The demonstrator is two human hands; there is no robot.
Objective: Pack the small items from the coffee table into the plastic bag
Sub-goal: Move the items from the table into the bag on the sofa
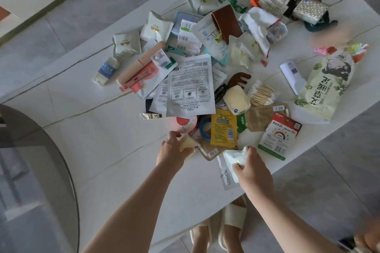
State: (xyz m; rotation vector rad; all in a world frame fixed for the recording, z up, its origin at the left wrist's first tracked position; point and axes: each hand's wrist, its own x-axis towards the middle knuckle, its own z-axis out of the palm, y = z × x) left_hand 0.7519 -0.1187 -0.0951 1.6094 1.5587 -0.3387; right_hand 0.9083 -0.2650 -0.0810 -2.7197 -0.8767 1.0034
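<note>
Two hands work the near desk [115,150] edge: left hand [171,149] grip pinches a cream packet [188,143], right hand [251,167] grip clutches a white sachet [231,157]. Lift both clear before bagging; no bag shows.

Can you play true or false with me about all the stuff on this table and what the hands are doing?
1. The left hand holds a small pale packet. True.
2. The right hand is empty. False: it grips a white packet.
3. The bundle of cotton swabs lies on the table. True.
4. The brown leather pouch is on the floor. False: it lies on the pile on the table.
</note>
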